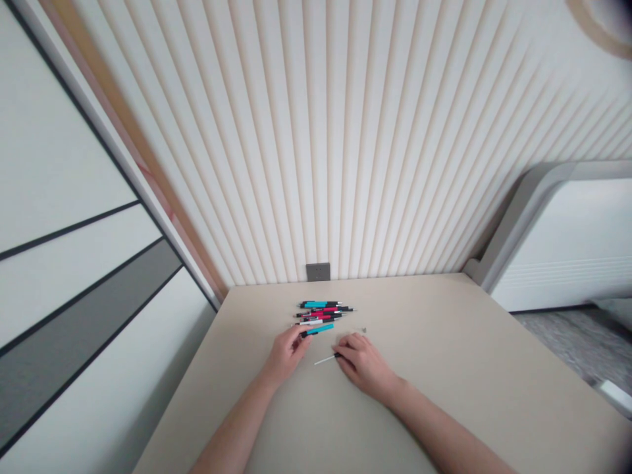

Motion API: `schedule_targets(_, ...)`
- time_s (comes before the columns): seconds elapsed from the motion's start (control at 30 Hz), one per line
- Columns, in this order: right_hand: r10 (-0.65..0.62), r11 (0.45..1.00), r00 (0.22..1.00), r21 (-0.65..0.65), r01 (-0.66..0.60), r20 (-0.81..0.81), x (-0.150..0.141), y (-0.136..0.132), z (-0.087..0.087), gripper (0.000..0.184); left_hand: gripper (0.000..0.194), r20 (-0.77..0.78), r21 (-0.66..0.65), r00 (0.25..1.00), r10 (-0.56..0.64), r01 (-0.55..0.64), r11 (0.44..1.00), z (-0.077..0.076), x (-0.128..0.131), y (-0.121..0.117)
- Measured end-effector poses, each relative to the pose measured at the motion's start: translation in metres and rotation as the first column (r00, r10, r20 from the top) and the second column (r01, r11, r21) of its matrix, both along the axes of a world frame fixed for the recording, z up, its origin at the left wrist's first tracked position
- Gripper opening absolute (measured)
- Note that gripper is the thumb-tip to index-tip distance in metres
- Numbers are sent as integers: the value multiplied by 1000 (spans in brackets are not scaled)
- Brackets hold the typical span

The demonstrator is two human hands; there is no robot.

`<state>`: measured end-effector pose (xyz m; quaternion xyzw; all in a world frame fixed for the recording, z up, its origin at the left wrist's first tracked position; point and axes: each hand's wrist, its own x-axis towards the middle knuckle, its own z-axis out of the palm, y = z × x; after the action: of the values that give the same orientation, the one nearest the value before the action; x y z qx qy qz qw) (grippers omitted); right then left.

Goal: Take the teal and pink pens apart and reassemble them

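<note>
Pinched between closed fingers, a blue barrel [322, 328] is held by the left hand [285, 353], a thin rod [324, 360] by the right hand [364, 363]; pens [323, 314] are clustered just beyond the left fingertips.

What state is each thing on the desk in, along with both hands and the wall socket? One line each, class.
Left hand: closed on the blue barrel
Blue barrel: held, no black grip at its far end
Right hand: closed on the thin rod's black end
Thin rod: held, pale length exposed
Pens: lying bunched together
Small part: lying loose
Wall socket: nothing plugged in
</note>
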<state>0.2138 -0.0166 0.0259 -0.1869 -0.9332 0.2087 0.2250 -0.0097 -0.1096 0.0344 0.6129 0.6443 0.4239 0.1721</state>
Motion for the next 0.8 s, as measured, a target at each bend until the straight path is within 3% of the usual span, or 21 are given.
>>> schedule_targets(0.2, -150, 980, 985, -144, 136, -91, 1, 2, 4, 33, 26, -74, 1, 996, -49, 49, 999, 5, 3, -2)
schedule_targets(0.3, -123, 982, 986, -156, 104, -114, 0, 2, 2, 35, 24, -93, -34, 987, -129, 126, 991, 6, 6, -4)
schedule_targets(0.4, -46, 990, 994, -138, 32, -100, -1, 1, -1, 25, 24, -104, -52, 980, -172, 167, 985, 8, 9, -4)
schedule_targets(0.8, 38, 990, 996, -131, -49, -85, -4, 3, 5, 31, 27, -19, 23, 999, -31, 31, 999, 13, 18, -1)
